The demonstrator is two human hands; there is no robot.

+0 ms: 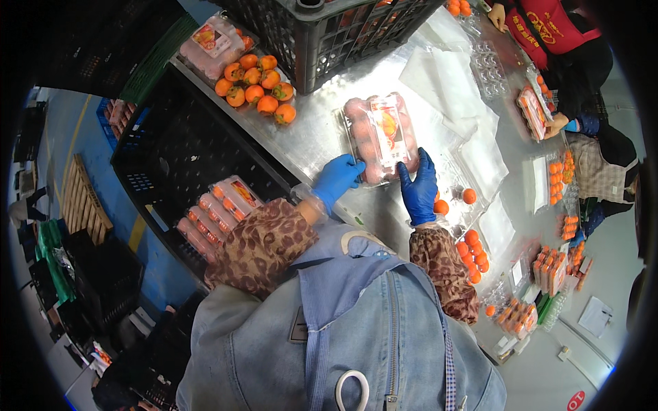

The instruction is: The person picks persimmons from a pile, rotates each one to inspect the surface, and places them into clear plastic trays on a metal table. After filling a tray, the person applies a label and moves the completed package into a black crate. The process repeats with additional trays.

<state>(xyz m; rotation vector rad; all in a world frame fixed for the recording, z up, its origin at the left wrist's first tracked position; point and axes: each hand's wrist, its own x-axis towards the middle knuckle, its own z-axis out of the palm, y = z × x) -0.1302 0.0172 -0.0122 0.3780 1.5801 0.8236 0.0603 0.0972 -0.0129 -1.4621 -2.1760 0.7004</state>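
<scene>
A clear plastic clamshell box of wrapped persimmons, with a printed label, lies on the metal table before me. My left hand, in a blue glove, has its fingers curled at the box's lower left corner. At the lower right corner is my right hand, also blue-gloved, thumb and fingers spread along the edge. Whether either hand grips the box is hard to tell. Loose persimmons lie just right of my right hand, and more sit in an open clear tray by my right sleeve.
A black plastic crate stands at the table's far side, beside loose persimmons. Packed boxes lie in a large black crate at left. White sheets and empty clear trays lie right. Co-workers stand across the table.
</scene>
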